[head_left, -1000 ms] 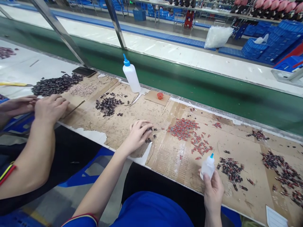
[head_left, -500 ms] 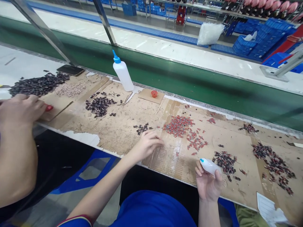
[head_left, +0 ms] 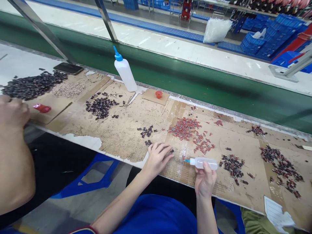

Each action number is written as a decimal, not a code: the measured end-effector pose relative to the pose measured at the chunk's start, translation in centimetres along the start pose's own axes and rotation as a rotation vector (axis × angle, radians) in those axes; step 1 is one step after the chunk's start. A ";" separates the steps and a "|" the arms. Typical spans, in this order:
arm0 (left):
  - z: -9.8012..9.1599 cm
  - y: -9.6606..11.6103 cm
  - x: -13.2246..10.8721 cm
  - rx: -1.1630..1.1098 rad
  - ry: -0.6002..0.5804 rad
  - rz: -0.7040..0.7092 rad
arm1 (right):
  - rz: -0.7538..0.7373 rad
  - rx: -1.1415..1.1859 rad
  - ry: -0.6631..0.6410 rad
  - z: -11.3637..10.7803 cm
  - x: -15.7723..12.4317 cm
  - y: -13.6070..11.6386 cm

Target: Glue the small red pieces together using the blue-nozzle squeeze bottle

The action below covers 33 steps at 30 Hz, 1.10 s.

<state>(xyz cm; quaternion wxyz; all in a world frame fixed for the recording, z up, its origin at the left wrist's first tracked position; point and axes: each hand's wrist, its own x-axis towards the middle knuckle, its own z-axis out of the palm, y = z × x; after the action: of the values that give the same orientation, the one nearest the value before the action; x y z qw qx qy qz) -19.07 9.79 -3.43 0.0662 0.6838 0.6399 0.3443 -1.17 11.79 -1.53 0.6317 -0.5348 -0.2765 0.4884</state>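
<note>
My left hand [head_left: 158, 158] is closed, with a small dark part [head_left: 172, 151] pinched at its fingertips just above the cardboard. My right hand [head_left: 205, 180] grips a small translucent squeeze bottle [head_left: 206, 163] with a blue nozzle. The bottle lies nearly level, its tip pointing left toward the dark part, with a gap between them. Small dark parts [head_left: 146, 131] lie in a little cluster beyond my left hand. Past the bottle is a pile of small red parts [head_left: 184, 127]. Dark-and-red pieces [head_left: 232, 166] are heaped to the right of my right hand.
A large white bottle [head_left: 126, 74] with a blue nozzle stands at the back, near a red cap [head_left: 158, 94]. At the left, another person's hand [head_left: 12, 112] is beside a red object [head_left: 42, 108]. More dark-and-red pieces [head_left: 280, 165] lie at the far right.
My left hand has moved slightly right and nearer, and a dark part now shows at its fingertips. My right hand has brought the bottle left and turned it nearly level. The other person's hand has shifted left.
</note>
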 end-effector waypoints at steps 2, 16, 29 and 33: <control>0.1 0.0 -0.1 -0.017 0.016 0.025 | -0.026 -0.043 -0.003 -0.1 -0.1 0.3; -0.4 -0.5 -0.3 -0.233 -0.121 -0.074 | -0.238 -0.419 -0.051 1.4 -1.2 1.2; -0.4 -0.5 -0.2 -0.250 -0.114 -0.096 | -0.243 -0.497 -0.100 1.5 -1.0 1.3; -0.5 -0.4 -0.2 -0.227 -0.117 -0.112 | -0.268 -0.487 -0.062 1.7 -1.0 1.2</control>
<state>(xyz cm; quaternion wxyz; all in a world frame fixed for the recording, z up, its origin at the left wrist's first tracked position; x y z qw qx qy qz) -19.61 9.51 -3.35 0.1994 0.6541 0.6289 0.3700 -3.36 11.52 -2.03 0.5349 -0.6142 -0.4733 0.3357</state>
